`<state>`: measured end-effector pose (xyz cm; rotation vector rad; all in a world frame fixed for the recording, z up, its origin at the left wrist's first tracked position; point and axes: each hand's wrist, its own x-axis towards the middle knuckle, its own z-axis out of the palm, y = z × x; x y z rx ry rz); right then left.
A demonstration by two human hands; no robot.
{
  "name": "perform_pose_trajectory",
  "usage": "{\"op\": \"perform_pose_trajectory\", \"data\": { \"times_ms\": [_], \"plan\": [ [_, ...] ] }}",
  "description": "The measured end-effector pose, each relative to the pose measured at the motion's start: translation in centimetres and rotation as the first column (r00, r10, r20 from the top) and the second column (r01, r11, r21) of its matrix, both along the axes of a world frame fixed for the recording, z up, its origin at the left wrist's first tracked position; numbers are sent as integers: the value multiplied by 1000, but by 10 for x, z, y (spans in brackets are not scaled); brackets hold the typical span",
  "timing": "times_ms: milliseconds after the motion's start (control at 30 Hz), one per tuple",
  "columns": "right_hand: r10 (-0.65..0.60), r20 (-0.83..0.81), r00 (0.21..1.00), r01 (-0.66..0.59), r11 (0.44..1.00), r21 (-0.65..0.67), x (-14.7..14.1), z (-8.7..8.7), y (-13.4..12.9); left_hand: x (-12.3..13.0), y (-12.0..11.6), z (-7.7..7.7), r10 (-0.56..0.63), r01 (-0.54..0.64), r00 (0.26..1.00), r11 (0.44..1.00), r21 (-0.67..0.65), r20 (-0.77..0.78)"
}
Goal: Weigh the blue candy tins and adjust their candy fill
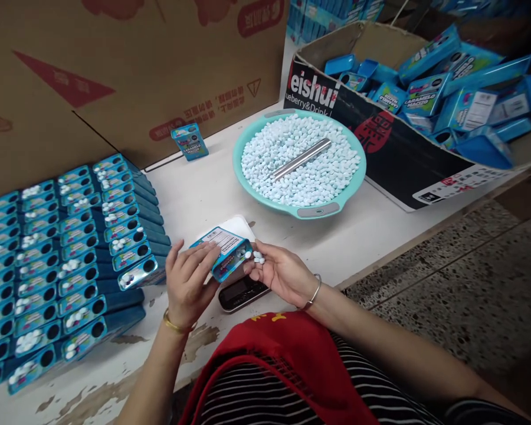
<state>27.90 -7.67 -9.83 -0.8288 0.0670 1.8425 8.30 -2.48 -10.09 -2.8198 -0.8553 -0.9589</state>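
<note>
My left hand [189, 277] is wrapped round a blue candy box [225, 245], which is tilted with its printed end towards me. Several small white candies [258, 257] lie in the curled fingers of my right hand [281, 271], right at the end of the box. Below the box sits a scale [239, 296] with a dark display, its white plate [243, 225] partly hidden by the box. Beyond my hands stands a turquoise bowl [238, 174] full of the same candies, with a metal tube [303, 159] lying on top.
Rows of blue boxes [77, 254] with round dark holes cover the table's left side, loose candies on many of them. One box [190, 141] stands alone by a large brown carton [137, 65]. At right, a black-printed carton [358, 141] holds a heap of blue boxes [425, 97].
</note>
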Motion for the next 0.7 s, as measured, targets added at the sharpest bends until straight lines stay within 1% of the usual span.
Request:
{"op": "perform_pose_trajectory", "data": {
  "times_ms": [100, 200, 267, 333, 400, 533, 600, 700],
  "plan": [
    [21, -4, 1000, -21, 1000, -12, 2, 0, -2, 1, 0, -4, 11, -11, 1000, 999, -31, 6],
    [27, -2, 1000, -27, 1000, -7, 2, -2, -4, 2, 1, -6, 23, -19, 999, 997, -72, 43],
    [19, 7, 1000, -19, 1000, 9, 3, -3, -4, 3, 3, -9, 30, -20, 997, 990, -140, 69],
    [19, 33, 999, -20, 1000, 21, 5, -4, -4, 3, 5, -15, 45, -16, 992, 971, -239, 115],
    [23, 84, 996, -26, 999, 28, 8, -7, -6, 4, 8, -24, 89, -14, 977, 934, -356, 195],
    [-1, 197, 980, -5, 999, 32, 21, -16, -12, 5, 10, -43, 224, 11, 918, 811, -585, 328],
    [-12, 239, 971, 7, 1000, 22, 30, -23, -16, 5, 11, -48, 275, 24, 893, 760, -650, 356],
    [-35, 295, 955, 37, 999, -2, 42, -33, -20, 5, 12, -49, 299, 36, 885, 721, -692, 358]
  ]
}}
